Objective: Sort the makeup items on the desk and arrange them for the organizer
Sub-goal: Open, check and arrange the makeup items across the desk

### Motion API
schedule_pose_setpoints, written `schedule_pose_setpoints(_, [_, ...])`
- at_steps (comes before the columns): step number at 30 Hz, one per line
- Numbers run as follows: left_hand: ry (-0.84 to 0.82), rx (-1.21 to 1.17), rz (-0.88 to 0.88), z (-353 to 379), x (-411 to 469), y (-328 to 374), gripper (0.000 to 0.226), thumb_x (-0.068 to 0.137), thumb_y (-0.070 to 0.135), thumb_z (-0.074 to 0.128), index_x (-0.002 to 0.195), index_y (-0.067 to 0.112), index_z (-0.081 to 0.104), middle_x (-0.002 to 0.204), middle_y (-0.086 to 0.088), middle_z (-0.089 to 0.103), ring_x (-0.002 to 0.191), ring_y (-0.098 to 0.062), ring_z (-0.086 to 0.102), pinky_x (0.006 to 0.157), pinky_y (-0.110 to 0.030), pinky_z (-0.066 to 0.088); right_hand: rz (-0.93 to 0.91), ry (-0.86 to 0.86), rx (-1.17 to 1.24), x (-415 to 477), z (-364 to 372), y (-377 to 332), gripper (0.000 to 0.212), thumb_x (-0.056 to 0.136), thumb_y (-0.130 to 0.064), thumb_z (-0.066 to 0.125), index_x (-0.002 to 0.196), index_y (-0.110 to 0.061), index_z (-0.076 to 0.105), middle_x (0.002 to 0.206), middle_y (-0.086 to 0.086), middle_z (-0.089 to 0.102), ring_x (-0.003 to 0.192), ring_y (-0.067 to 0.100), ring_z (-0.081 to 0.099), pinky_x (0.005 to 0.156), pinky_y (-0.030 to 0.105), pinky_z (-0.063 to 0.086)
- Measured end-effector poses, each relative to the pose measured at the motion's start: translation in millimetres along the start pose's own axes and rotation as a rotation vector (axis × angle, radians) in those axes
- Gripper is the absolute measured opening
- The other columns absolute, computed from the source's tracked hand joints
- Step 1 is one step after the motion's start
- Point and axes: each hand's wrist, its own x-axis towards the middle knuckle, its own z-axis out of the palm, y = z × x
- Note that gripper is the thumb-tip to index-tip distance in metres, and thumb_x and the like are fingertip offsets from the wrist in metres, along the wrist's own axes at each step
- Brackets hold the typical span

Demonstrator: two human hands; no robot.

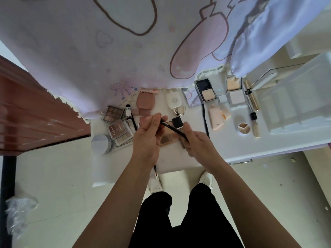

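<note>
Both hands hold one thin black makeup pencil [171, 127] with white lettering above the white desk [232, 149]. My left hand [148, 138] pinches its upper end between thumb and fingertips. My right hand [197, 140] grips its lower end, which is hidden in the fist. Beneath the hands lies a brown eyeshadow palette [167, 139], partly covered. Left of them sit two more eyeshadow palettes [113, 113] [119, 130], a round silver jar [101, 144] and a black-and-white tube [128, 112].
To the right lie open powder compacts [206, 92] [234, 94], a peach tube [215, 119], a round three-part pot [244, 127], gold mascara wands [252, 97] and a clear plastic organizer [300, 101]. A pink printed cloth [125, 51] hangs behind. A brown cabinet [35, 111] stands left.
</note>
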Motion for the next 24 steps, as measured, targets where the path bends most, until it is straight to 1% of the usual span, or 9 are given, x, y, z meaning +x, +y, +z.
schedule_pose_setpoints(3, [-0.005, 0.04, 0.034, 15, -11, 13, 0.011, 0.095, 0.009, 0.059, 0.098, 0.009, 0.07, 0.088, -0.007, 0.074, 0.075, -0.008, 0.064, 0.066, -0.016, 0.053, 0.074, -0.098, 0.132, -9, -7, -22, 0.052, 0.103, -0.045, 0.046, 0.067, -0.019, 0.072, 0.056, -0.005, 0.037, 0.049, 0.011, 0.027, 0.047, 0.022, 0.026])
schedule_pose_setpoints(7, [0.064, -0.009, 0.071, 41, -26, 31, 0.007, 0.091, 0.008, 0.065, 0.088, 0.006, 0.07, 0.074, -0.005, 0.073, 0.064, -0.009, 0.058, 0.06, -0.017, 0.051, -0.372, 0.184, -0.322, -15, -16, -39, 0.034, 0.102, -0.035, 0.054, 0.082, -0.018, 0.076, 0.053, -0.014, 0.054, 0.05, 0.005, 0.045, 0.052, 0.019, 0.033])
schedule_pose_setpoints(9, [0.11, -0.037, 0.096, 55, -36, 35, 0.009, 0.092, 0.008, 0.065, 0.084, 0.006, 0.069, 0.065, -0.001, 0.071, 0.06, -0.008, 0.056, 0.058, -0.017, 0.048, -0.572, 0.25, -0.458, -15, -22, -44, 0.028, 0.101, -0.03, 0.057, 0.088, -0.013, 0.075, 0.067, -0.006, 0.063, 0.063, 0.008, 0.055, 0.059, 0.021, 0.04])
schedule_pose_setpoints(12, [0.149, -0.081, 0.106, 70, -45, 37, 0.009, 0.091, 0.006, 0.066, 0.083, 0.005, 0.069, 0.062, -0.001, 0.069, 0.059, -0.009, 0.055, 0.056, -0.017, 0.048, -0.73, 0.297, -0.531, -15, -31, -48, 0.022, 0.1, -0.025, 0.059, 0.089, -0.011, 0.073, 0.072, 0.003, 0.063, 0.066, 0.013, 0.055, 0.062, 0.02, 0.041])
schedule_pose_setpoints(14, [0.162, -0.088, 0.129, 75, -51, 37, 0.007, 0.091, 0.007, 0.067, 0.085, 0.005, 0.07, 0.064, -0.001, 0.07, 0.061, -0.01, 0.055, 0.057, -0.018, 0.048, -0.657, 0.232, -0.445, -21, -38, -56, 0.024, 0.101, -0.026, 0.058, 0.091, -0.012, 0.075, 0.069, -0.003, 0.064, 0.062, 0.012, 0.054, 0.059, 0.021, 0.041])
schedule_pose_setpoints(17, [0.106, -0.014, 0.154, 79, -61, 33, 0.011, 0.094, 0.013, 0.063, 0.093, 0.003, 0.07, 0.071, -0.001, 0.07, 0.065, -0.01, 0.055, 0.062, -0.021, 0.047, -0.231, -0.063, -0.097, -30, -50, -69, 0.039, 0.104, -0.04, 0.045, 0.096, -0.02, 0.078, 0.054, -0.012, 0.041, 0.05, 0.01, 0.033, 0.052, 0.025, 0.029])
schedule_pose_setpoints(19, [0.024, 0.042, 0.149, 80, -66, 31, 0.018, 0.098, 0.018, 0.058, 0.1, 0.003, 0.068, 0.079, -0.002, 0.071, 0.066, -0.009, 0.057, 0.062, -0.021, 0.046, 0.049, -0.289, 0.153, -35, -60, -80, 0.047, 0.105, -0.044, 0.041, 0.099, -0.016, 0.077, 0.06, -0.006, 0.026, 0.052, 0.011, 0.021, 0.05, 0.026, 0.02])
schedule_pose_setpoints(21, [-0.034, 0.075, 0.151, 80, -72, 32, 0.023, 0.098, 0.021, 0.055, 0.108, 0.004, 0.068, 0.09, -0.005, 0.072, 0.071, -0.009, 0.062, 0.064, -0.022, 0.045, 0.149, -0.426, 0.264, -37, -68, -87, 0.046, 0.105, -0.043, 0.042, 0.096, -0.011, 0.072, 0.062, -0.005, 0.022, 0.052, 0.01, 0.016, 0.047, 0.023, 0.016])
schedule_pose_setpoints(24, [-0.005, 0.103, 0.208, 86, -80, 33, 0.025, 0.09, 0.023, 0.06, 0.105, 0.005, 0.07, 0.089, -0.003, 0.074, 0.077, -0.007, 0.063, 0.071, -0.024, 0.043, 0.121, -0.417, 0.276, -39, -69, -89, 0.038, 0.103, -0.041, 0.046, 0.088, -0.011, 0.065, 0.06, -0.003, 0.025, 0.054, 0.013, 0.015, 0.049, 0.025, 0.015])
